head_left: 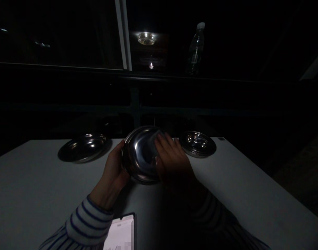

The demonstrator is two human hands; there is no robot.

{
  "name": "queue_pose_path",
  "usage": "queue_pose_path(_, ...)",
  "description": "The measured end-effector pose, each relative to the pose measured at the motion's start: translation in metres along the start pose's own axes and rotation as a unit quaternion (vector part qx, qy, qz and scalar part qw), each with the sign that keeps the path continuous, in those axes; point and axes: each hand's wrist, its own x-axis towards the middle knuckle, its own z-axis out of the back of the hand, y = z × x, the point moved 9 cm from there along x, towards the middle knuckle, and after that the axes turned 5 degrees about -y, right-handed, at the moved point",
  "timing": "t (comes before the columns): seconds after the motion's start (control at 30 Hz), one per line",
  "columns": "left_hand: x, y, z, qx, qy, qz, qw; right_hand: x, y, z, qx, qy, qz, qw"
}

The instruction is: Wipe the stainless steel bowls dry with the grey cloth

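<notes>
In very dim light my left hand grips the left rim of a shiny steel plate, holding it tilted up above a white table. My right hand lies across the plate's right side, fingers pressed against its inner face over a small pale cloth-like thing that I cannot make out clearly. Both sleeves are striped.
Another steel plate lies on the table at the left, and a stack of steel plates at the right. A phone glows at the near edge. A plastic bottle stands on a ledge behind, by a dark window.
</notes>
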Motion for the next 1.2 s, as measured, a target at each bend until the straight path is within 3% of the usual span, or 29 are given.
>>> queue_pose_path(0.13,0.000,-0.003,0.006,-0.016,-0.020,0.000,1.000,-0.010,0.040,-0.006,0.056,-0.021,0.103,0.993)
queue_pose_path(0.2,0.001,-0.007,0.008,-0.024,-0.019,-0.013,0.999,-0.014,0.044,-0.007,0.062,-0.034,0.130,0.989)
queue_pose_path(0.4,0.003,-0.018,0.007,-0.045,-0.006,-0.061,0.997,-0.012,0.004,0.005,0.042,-0.065,0.085,0.993)
queue_pose_path(0.67,-0.006,0.001,-0.001,-0.013,0.002,-0.015,1.000,-0.013,0.047,-0.003,0.046,-0.049,0.125,0.990)
queue_pose_path(0.83,-0.006,0.015,-0.006,0.024,0.032,0.024,0.999,-0.002,0.004,0.000,0.011,-0.030,0.044,0.999)
queue_pose_path(0.97,-0.006,0.008,-0.007,0.019,0.026,-0.007,0.999,0.000,-0.045,0.000,0.043,-0.034,-0.072,0.996)
queue_pose_path(1.03,-0.007,0.009,-0.008,0.028,0.026,-0.007,0.999,-0.001,-0.052,0.000,0.063,-0.051,-0.104,0.991)
queue_pose_path(1.1,-0.008,0.012,-0.009,0.040,0.029,0.006,0.999,-0.003,-0.038,0.000,0.062,-0.066,-0.083,0.992)
queue_pose_path(1.2,-0.010,0.009,-0.007,0.024,0.016,0.001,1.000,-0.009,0.009,-0.008,0.052,-0.052,0.022,0.997)
